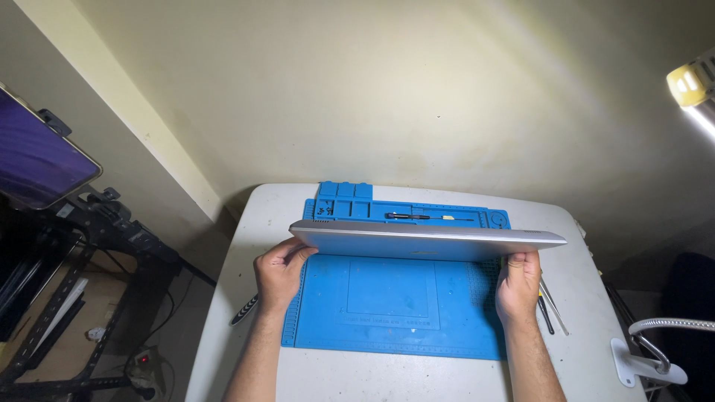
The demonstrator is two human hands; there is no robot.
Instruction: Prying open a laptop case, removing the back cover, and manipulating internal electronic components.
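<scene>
I hold a closed silver laptop [424, 240] lifted above a blue work mat [391, 301], its long side across the table. My left hand [279, 269] grips the laptop's left end. My right hand [519, 281] grips its right end. The laptop is tilted so its flat face turns toward me. It hides the middle strip of the mat. Behind it, a dark screwdriver [408, 217] lies in the mat's rear tray.
The mat lies on a white table [596, 298] against a pale wall. Thin metal tools [551, 305] lie right of the mat, a dark tool [244, 309] at the left edge. A phone on a stand [41, 152] stands left; a lamp [693, 85] and gooseneck clamp [655, 350] right.
</scene>
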